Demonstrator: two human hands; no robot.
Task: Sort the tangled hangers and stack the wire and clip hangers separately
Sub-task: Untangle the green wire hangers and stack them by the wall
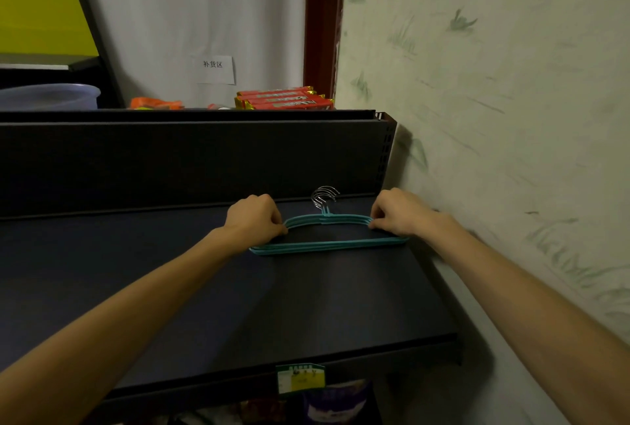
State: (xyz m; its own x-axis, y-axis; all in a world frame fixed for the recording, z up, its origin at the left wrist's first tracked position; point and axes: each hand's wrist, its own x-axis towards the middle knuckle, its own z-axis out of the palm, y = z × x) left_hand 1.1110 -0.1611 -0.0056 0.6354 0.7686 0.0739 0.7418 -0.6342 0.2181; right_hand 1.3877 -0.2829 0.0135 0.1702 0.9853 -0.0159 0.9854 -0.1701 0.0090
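A stack of teal wire hangers (327,246) with silver hooks lies flat on the dark shelf (170,271), near its back right corner, hooks pointing at the back panel. My left hand (255,220) pinches the stack's left shoulder. My right hand (397,211) pinches the right shoulder. The hangers lie closely aligned on top of each other. No clip hangers are in view.
A dark back panel (191,158) rises behind the shelf. A pale patterned wall (494,117) closes the right side. Red snack packs (283,99) and a bluish tub (51,95) sit on top behind the panel. A price tag (300,378) hangs on the shelf's front edge.
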